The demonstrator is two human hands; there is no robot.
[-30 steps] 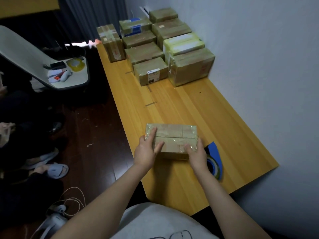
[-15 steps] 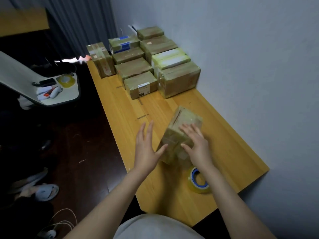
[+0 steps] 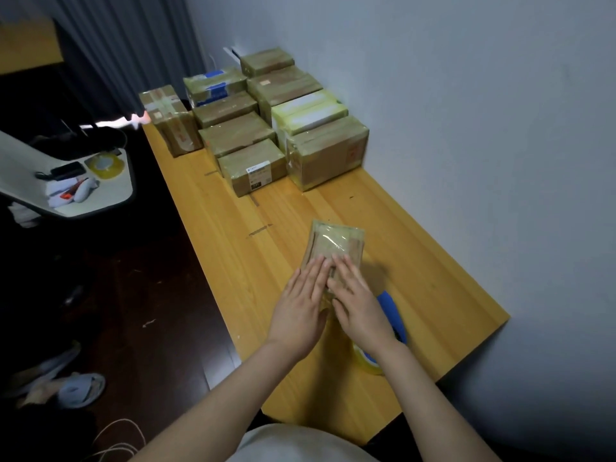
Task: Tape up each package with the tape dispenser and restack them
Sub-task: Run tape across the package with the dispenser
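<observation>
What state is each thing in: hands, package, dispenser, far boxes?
package: taped over, lying on the table
left hand: open, fingers flat on the package
right hand: open, fingers flat on the package
tape dispenser: on the table, not held, partly hidden by the right forearm
far packages: taped, in rows by the wall

Brown tape-glossed package [image 3: 336, 243], blue tape dispenser [image 3: 393, 310], yellow wood-grain table [image 3: 416, 261], grey wall [image 3: 466, 111].

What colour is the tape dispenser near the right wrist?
It's a blue plastic tape dispenser holding a yellowish tape roll; head view.
</observation>
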